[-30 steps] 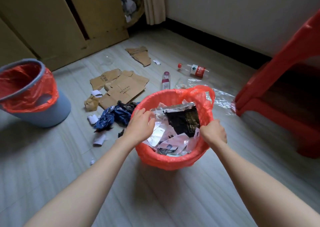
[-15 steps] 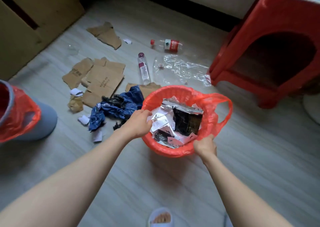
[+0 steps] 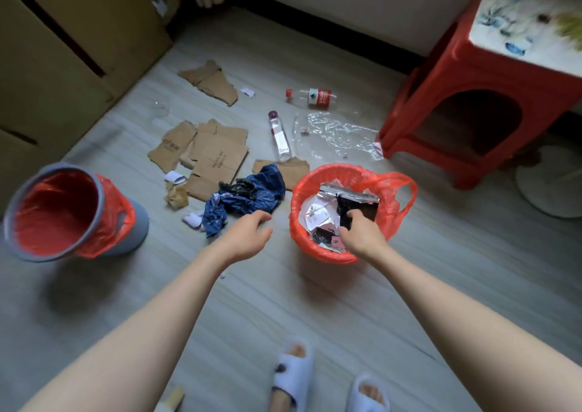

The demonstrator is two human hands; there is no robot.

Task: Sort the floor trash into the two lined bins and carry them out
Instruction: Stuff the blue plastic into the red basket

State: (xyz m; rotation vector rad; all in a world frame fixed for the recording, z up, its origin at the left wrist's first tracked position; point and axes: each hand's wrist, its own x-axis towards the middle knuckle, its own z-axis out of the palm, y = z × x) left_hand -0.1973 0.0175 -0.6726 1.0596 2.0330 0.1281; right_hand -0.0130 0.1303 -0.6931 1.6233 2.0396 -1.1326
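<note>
The red-lined bin (image 3: 310,182) stands on the floor just ahead of me, holding foil wrappers, paper slips and a black packet (image 3: 362,204). My right hand (image 3: 360,233) reaches over its near rim, fingers down inside by the black packet; whether they grip anything is hidden. My left hand (image 3: 248,232) hovers off the bin's left side with fingers relaxed, holding nothing, just short of a crumpled blue plastic bag (image 3: 252,191). A second bin, grey (image 3: 137,222) with a red liner, stands tilted at the left.
Torn cardboard (image 3: 217,156), paper scraps (image 3: 174,177), two plastic bottles (image 3: 278,137) (image 3: 315,97) and clear film (image 3: 340,134) lie beyond the bins. A red stool (image 3: 456,65) stands right, a cupboard (image 3: 63,49) left. My slippered feet (image 3: 293,370) are below.
Both hands have let go of the red liner's rim. The left hand drew off to the left; the right hand moved into the bin. The view pulled back and up.
</note>
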